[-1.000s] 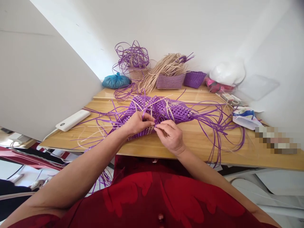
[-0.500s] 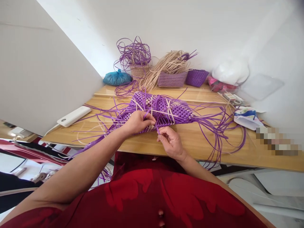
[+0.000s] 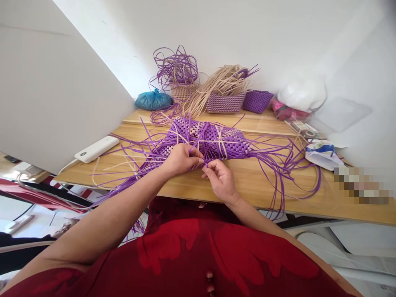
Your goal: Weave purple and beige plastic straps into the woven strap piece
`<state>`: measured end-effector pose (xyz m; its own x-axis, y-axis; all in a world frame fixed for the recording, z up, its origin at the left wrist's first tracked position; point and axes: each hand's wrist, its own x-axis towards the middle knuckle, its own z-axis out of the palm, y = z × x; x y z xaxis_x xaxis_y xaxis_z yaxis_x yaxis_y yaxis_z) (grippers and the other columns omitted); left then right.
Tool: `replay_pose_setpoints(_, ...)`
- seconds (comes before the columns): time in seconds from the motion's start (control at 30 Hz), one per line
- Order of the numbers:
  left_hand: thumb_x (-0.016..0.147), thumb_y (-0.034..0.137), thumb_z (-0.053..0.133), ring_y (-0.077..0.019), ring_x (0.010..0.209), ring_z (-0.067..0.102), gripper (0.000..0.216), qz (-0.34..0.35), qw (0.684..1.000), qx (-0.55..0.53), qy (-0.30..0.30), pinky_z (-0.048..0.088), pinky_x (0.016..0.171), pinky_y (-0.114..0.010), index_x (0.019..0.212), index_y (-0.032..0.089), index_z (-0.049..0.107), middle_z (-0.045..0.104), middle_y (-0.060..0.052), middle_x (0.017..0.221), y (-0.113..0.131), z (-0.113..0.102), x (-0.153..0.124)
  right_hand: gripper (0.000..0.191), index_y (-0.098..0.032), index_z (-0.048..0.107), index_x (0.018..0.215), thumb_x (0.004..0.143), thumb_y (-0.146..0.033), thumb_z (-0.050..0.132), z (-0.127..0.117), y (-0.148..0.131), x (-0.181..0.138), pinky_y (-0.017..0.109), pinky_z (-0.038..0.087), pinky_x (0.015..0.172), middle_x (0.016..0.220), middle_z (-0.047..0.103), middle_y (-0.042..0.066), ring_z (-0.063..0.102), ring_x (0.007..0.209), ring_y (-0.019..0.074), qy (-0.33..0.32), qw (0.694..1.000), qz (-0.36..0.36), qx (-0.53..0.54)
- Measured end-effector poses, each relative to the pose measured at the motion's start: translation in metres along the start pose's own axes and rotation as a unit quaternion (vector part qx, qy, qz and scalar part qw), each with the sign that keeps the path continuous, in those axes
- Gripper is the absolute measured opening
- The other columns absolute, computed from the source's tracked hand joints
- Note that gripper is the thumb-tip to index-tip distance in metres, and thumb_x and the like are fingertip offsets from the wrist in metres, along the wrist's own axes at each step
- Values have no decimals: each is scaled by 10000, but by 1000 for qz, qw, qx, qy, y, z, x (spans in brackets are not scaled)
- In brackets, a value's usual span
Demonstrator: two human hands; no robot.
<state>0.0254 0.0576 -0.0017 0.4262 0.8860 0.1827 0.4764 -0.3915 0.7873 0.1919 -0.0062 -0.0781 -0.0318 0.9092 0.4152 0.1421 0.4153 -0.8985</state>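
Note:
A partly woven basket (image 3: pixel 236 142) of purple and beige plastic strips lies on the wooden table, with long loose strip ends fanning out to both sides. At its near edge my left hand (image 3: pixel 180 160) is closed, thumb and fingers pinched at the weave. Just to the right, my right hand (image 3: pixel 222 179) pinches a purple strip (image 3: pixel 206 165) between thumb and forefinger, close to the left fingertips. The other fingers of my right hand are curled in. Part of the weave is hidden behind the left hand.
At the back stand a beige basket (image 3: pixel 182 94) with purple strips, a woven basket (image 3: pixel 225 104) with beige strips and a small purple basket (image 3: pixel 257 101). A blue bag (image 3: pixel 154 100) is left of them. A white power strip (image 3: pixel 97 149) lies left; a white packet (image 3: pixel 323 154) lies right.
My right hand has moved slightly up, closer to the weave and the left hand, and the purple strip shows less length between them. The left hand has hardly moved.

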Motion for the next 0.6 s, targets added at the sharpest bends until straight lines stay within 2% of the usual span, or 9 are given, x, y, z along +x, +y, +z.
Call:
replay_pose_setpoints(0.13,715,247,698,-133,590,605,109,21,1000,17,-4,432,585,-234,724,163,767,698,2,620,-6,5,0,205,-220,528,823,929,-384,592,2,4,-5,256,511,633,682,590,-35,646,623,129,-2,999,40,-18)
replay_pose_setpoints(0.2,723,259,695,-131,597,605,122,32,999,9,-3,434,590,-229,742,163,769,704,3,635,-9,4,0,208,-212,550,816,917,-384,609,-2,-3,-5,250,521,628,691,602,-31,671,642,133,-26,998,55,-19)
replay_pose_setpoints(0.27,732,286,698,-133,598,608,153,31,999,-15,-4,444,599,-230,770,158,772,711,0,647,-9,1,-2,212,-203,584,843,906,-402,622,-10,-18,-1,244,541,612,731,631,-17,708,678,147,-58,995,82,-9)
replay_pose_setpoints(0.33,729,303,713,-144,631,630,180,26,999,-42,-10,466,630,-238,797,149,776,733,-13,690,-7,-3,-4,213,-198,626,951,915,-407,600,-18,-38,8,233,542,549,808,683,7,725,660,153,-69,991,109,-18)
replay_pose_setpoints(0.43,720,306,729,-163,691,657,198,25,997,-65,-16,486,678,-250,812,138,779,761,-36,767,-1,-7,-8,228,-197,655,1080,933,-339,553,-25,-65,25,205,494,459,839,726,28,701,549,130,-60,988,105,-98)
replay_pose_setpoints(0.6,739,272,696,-138,630,609,157,41,996,-69,-36,444,629,-238,755,133,766,726,-16,692,17,-8,-17,151,-186,664,893,920,-273,544,-23,-92,42,205,431,441,640,673,-14,618,432,104,-93,974,103,-182)
